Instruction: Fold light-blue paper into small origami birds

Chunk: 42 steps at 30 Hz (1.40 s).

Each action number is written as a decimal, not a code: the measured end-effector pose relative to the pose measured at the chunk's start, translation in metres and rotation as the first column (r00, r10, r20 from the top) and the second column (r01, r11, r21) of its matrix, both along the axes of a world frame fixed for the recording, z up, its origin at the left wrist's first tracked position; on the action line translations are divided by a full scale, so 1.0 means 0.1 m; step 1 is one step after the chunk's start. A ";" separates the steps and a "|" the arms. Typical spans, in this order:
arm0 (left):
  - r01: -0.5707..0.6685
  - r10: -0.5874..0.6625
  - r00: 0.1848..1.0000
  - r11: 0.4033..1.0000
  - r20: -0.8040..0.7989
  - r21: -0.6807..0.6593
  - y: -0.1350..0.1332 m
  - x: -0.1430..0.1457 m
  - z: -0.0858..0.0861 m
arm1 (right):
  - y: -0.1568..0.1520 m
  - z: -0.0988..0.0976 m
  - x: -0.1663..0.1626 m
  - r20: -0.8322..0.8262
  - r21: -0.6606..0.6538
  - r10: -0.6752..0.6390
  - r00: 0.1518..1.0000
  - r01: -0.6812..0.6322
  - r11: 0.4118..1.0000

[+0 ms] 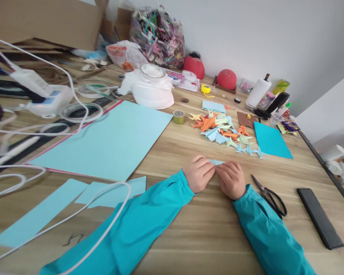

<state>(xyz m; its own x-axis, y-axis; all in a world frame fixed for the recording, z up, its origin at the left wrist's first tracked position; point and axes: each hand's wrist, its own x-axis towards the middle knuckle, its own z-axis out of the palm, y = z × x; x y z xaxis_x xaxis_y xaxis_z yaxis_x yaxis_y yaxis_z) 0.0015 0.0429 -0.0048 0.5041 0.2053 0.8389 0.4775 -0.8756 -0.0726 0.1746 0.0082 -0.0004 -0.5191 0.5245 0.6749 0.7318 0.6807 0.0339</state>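
Note:
Between my two hands is a small piece of folded light blue paper, mostly covered by my fingers. My left hand pinches its left side, and my right hand pinches the right side close by. Just beyond them lies a pile of folded paper birds in orange, pale green, yellow and light blue. Black-handled scissors rest beside my right wrist, blades partly apart. A large light blue sheet and cut paper strips lie to the left.
A white cable loops over my left sleeve. To the right lie a black phone and a bright blue sheet. A spool of thread, a yellow tape measure and a power strip sit farther off.

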 end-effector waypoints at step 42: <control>-0.037 0.040 0.999 0.997 -0.037 0.070 0.16 -0.14 -0.11 | 0.04 0.01 0.18 -0.026 0.093 -0.162 0.986 0.164 0.982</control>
